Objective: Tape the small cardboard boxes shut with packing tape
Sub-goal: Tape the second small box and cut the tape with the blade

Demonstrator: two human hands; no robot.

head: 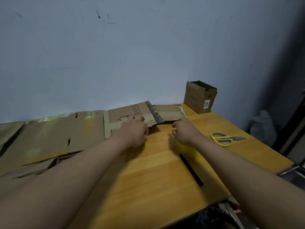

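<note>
A flattened small cardboard box (166, 112) with printed letters and a dark tape strip lies against the wall at the back of the wooden table (148, 171). My left hand (135, 131) grips its near edge, fingers on top of the cardboard and thumb at the edge. My right hand (183, 132) is at the box's near right corner, fingers loosely curled, fingertips touching the edge. A yellow tape roll (188, 151) sits on the table, partly hidden under my right forearm. An assembled small box (199, 98) stands upright and open-topped in the back right corner.
Large flattened cardboard sheets (49, 139) cover the table's left side. Yellow-handled scissors (226, 139) lie at the right, near the table's edge. A black marker (191, 169) lies beside my right forearm. The wall runs close behind the boxes.
</note>
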